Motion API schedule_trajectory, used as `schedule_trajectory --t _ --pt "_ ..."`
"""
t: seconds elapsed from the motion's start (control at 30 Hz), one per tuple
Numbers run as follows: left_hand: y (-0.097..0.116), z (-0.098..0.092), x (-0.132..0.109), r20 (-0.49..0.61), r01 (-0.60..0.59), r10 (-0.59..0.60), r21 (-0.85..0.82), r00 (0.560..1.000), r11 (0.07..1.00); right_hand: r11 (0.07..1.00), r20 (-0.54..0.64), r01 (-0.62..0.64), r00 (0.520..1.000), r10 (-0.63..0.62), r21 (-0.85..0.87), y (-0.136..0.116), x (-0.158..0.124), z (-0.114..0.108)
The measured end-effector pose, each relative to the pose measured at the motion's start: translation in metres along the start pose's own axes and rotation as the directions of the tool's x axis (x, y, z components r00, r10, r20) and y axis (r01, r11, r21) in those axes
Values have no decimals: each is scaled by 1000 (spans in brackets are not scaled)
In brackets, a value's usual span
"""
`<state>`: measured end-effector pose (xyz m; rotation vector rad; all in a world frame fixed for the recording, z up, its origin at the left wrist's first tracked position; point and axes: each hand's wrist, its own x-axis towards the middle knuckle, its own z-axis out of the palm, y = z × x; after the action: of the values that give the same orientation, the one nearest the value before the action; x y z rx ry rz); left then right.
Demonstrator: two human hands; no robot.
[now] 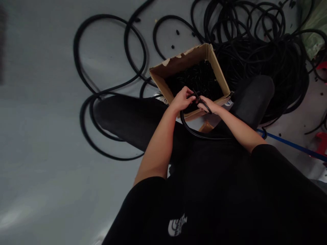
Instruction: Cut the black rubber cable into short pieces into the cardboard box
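Over the near part of an open cardboard box (166,89), my left hand (182,99) is closed around a black rubber tube (190,131). From that hand the tube bends down and runs right, passing under my right forearm. My right hand (208,105) grips black-handled scissors (206,106), whose blades point up and left at the tube's end by my left fingertips. Whether the blades touch the tube I cannot tell. Many short black cut pieces (194,76) lie inside the box beneath both hands.
Long loops of black tube (76,51) spread over the grey floor (46,136) at left. A large tangled coil (255,58) is heaped at right. Stray black pieces (173,47) lie behind the box. A blue strip (293,143) and red objects (321,143) are far right.
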<state>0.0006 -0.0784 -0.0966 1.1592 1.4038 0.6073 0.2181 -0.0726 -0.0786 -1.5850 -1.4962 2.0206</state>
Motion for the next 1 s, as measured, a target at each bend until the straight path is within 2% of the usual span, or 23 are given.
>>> schedule_trajectory --t 0.23,0.43,0.57,0.8,1.0 --pt "-4 1 2 13 -41 41 -6 999 999 999 15 -22 1000 21 33 4 3 2" --pt "1 3 -1 -33 22 -18 127 999 992 1000 27 -17 999 17 -1 2 3 0" --pt "4 1 -3 -39 9 -2 192 999 981 998 37 -56 998 56 -11 0 3 0" --pt "0 3 -2 -37 -38 48 217 998 975 988 83 -139 988 133 71 -4 -1 3" --pt "-4 4 1 -43 -23 32 203 999 979 991 71 -107 992 101 77 0 1 5"
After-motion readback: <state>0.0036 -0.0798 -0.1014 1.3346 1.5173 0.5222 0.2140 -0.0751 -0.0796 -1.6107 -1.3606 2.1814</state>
